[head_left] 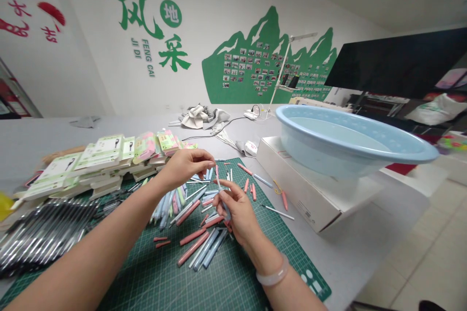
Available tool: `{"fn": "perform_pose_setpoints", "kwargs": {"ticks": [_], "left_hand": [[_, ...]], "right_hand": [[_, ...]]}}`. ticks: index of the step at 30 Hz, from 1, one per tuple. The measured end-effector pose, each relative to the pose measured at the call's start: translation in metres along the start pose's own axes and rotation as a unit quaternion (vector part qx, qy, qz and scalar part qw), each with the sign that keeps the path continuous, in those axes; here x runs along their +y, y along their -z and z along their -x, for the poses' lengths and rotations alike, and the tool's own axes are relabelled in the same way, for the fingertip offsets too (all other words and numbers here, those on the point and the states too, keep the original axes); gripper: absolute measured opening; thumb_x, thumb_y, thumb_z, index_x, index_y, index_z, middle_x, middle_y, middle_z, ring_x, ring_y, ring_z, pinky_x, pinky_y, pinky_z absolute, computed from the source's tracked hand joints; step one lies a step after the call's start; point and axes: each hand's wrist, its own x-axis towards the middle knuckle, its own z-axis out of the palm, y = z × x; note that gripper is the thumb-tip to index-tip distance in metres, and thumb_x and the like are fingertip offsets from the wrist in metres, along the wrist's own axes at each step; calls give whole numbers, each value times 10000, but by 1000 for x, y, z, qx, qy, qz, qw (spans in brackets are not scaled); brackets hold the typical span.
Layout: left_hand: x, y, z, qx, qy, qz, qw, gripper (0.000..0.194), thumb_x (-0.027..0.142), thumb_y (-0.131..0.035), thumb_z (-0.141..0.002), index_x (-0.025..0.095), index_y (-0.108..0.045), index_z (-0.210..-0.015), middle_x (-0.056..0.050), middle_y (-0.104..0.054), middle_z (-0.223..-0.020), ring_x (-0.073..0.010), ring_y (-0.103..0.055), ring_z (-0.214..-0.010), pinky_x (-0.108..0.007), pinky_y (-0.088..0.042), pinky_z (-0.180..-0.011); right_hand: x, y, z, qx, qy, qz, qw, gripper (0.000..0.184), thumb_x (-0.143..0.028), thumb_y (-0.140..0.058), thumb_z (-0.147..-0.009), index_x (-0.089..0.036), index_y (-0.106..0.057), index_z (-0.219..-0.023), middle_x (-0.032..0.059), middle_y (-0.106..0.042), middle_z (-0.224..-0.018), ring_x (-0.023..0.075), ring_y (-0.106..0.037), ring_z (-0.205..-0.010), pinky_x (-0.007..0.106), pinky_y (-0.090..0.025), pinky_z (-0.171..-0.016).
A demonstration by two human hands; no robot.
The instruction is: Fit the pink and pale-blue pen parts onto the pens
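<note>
While right hand grips pale pen barrel above green cutting mat, left hand curls nearby, can't tell its grip

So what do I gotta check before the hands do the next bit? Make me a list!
1. Right hand gripping the slim, pale blue pen piece: ok.
2. Left hand holding something too: cannot tell, too small to see.
3. Pink plastic barrels and light blue plastic barrels gathered in one pile: not ok, spread over the green gridded cutting mat.
4. Round, light blue plastic basin sitting on the white cardboard box: ok.
</note>
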Motion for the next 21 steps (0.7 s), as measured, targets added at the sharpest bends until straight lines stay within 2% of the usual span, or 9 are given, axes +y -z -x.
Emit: {"fn": "perform_pose_setpoints", "kwargs": {"ticks": [7,12,17,21], "left_hand": [[0,1,-2,-41,1,-25,999,178,324,-613,-761,163,-687,-778,2,-600,-539,-113,-558,-507,-211,-411,-489],[-1,-6,2,-84,34,17,996,170,321,-625,-752,168,-673,-810,-4,-625,-615,-110,-557,-519,-216,-413,-497],[-13,-17,11,-64,78,135,986,184,327,-662,-730,160,-661,-805,8,-596,-658,-86,-518,-528,-213,-434,-517],[-27,-25,18,-17,107,180,978,214,355,-692,-706,146,-680,-752,-10,-595,-664,-101,-525,-595,-206,-442,-526]], "right_hand": [[2,0,0,-9,4,8,1000,315,-353,-635,-776,-205,-603,-1053,0,-633,-643,71,-474,-456,182,-307,-435],[2,0,0,-5,2,9,1000,265,-341,-622,-789,-196,-560,-1002,1,-644,-655,74,-489,-459,181,-308,-441],[4,1,0,0,-2,19,1000,235,-334,-625,-786,-184,-543,-948,2,-653,-661,80,-504,-476,186,-327,-458],[6,1,0,-10,-15,35,999,220,-339,-633,-781,-168,-564,-902,17,-661,-672,85,-524,-500,190,-333,-473]]}}
